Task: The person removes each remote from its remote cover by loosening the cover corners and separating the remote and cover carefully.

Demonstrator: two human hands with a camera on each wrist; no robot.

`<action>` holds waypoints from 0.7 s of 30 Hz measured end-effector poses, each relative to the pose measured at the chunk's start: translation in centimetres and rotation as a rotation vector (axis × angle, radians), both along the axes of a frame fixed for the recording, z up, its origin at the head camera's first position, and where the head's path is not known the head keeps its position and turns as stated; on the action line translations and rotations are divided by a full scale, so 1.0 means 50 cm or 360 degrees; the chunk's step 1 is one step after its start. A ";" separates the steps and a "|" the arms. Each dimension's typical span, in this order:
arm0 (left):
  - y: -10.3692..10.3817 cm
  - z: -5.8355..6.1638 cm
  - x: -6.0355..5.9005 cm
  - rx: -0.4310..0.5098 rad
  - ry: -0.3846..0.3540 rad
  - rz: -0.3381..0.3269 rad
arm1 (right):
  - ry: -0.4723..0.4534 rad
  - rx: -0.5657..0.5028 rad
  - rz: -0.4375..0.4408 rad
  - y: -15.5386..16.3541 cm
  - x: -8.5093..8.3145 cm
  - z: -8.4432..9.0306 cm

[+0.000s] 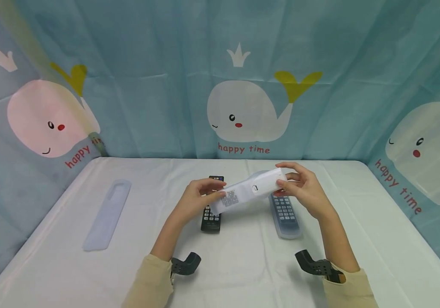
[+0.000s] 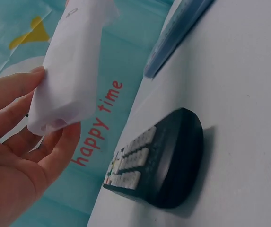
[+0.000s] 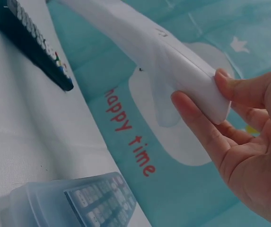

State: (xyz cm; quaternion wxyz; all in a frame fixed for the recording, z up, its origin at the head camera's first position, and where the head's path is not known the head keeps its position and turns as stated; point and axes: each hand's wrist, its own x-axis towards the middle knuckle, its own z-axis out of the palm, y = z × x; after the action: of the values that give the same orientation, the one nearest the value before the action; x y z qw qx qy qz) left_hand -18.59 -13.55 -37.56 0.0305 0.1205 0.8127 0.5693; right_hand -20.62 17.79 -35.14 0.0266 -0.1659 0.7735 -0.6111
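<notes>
A white remote (image 1: 251, 189) in a translucent silicone sleeve is held above the table between both hands. My left hand (image 1: 200, 197) grips its near-left end (image 2: 69, 71), fingers curled round it. My right hand (image 1: 300, 185) pinches the far-right end (image 3: 192, 85) between thumb and fingers. Under it on the white table (image 1: 89, 273) lies a bare black remote (image 1: 211, 214), seen close up (image 2: 156, 158). A second black remote in a clear sleeve (image 1: 285, 214) lies to the right (image 3: 78, 201).
An empty translucent sleeve (image 1: 107, 214) lies flat at the table's left. A teal whale-print curtain (image 1: 243, 85) closes in the back and both sides. Dark wrist-camera mounts (image 1: 185, 265) (image 1: 316, 266) sit on both forearms.
</notes>
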 end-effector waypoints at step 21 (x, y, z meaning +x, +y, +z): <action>-0.025 -0.020 -0.005 0.0293 -0.0182 0.0075 | 0.0013 -0.0060 -0.0145 -0.008 0.004 0.000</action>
State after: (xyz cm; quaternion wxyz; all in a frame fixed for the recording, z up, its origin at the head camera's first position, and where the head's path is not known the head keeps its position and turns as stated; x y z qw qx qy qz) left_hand -18.82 -14.81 -38.56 0.0522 0.0709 0.7565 0.6480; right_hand -20.42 17.38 -35.13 -0.0076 -0.1335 0.7687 -0.6255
